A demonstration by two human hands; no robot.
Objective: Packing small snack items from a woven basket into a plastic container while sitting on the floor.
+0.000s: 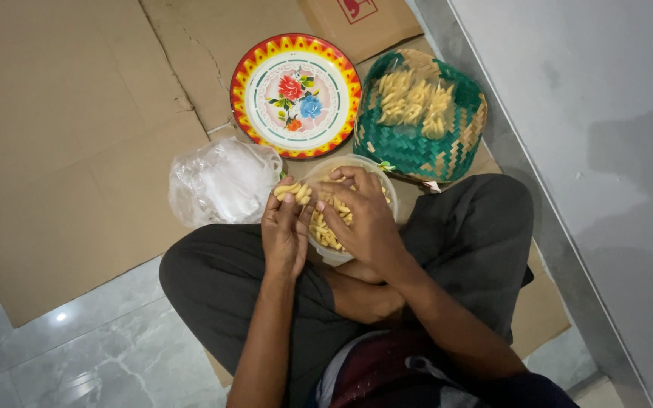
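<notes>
While the person sits cross-legged on flattened cardboard point(62, 151), I note the left hand point(285, 230) pinching a small bunch of pale yellow snack sticks point(294, 192) at its fingertips, just above the rim of a clear plastic tub point(334, 255) in the lap. The right hand point(364, 219) curls down into the tub over more sticks; whether it grips any, I cannot tell. Beside the left hand lies a crumpled clear plastic bag point(221, 181). Beyond sit a floral enamel plate point(251, 91) and a green woven basket point(410, 147) holding bagged sticks.
</notes>
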